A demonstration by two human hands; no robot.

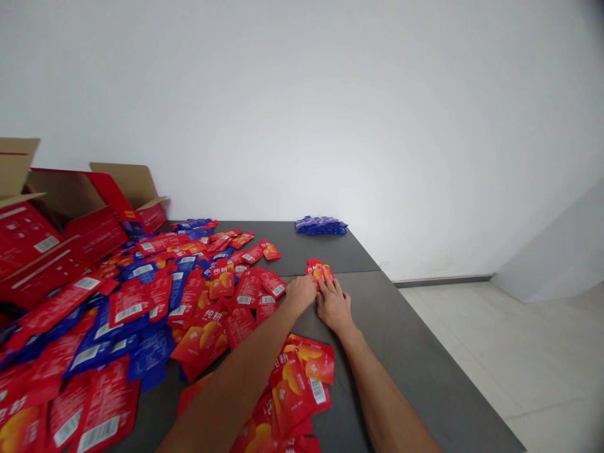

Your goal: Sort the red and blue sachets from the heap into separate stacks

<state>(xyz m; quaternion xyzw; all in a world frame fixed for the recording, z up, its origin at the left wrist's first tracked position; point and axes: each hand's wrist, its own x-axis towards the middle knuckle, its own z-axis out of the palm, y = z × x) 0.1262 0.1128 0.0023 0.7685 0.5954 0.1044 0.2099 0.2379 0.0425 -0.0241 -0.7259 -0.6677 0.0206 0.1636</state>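
The right hand [334,305], fingers loosely spread, presses on red packets [317,269] lying on the desk [410,333]; the left hand [302,292], curled, touches their near left side, its grip impossible to tell. White characters on them read "纯粉", partly covered by fingers.

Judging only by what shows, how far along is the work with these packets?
It looks early on. Apparently done: the neat blue stack at the far edge of the table. In hand: a small red group, with the left hand and right hand on it. Apparently left: the messy red-and-blue heap and overlapping red packets between the forearms.
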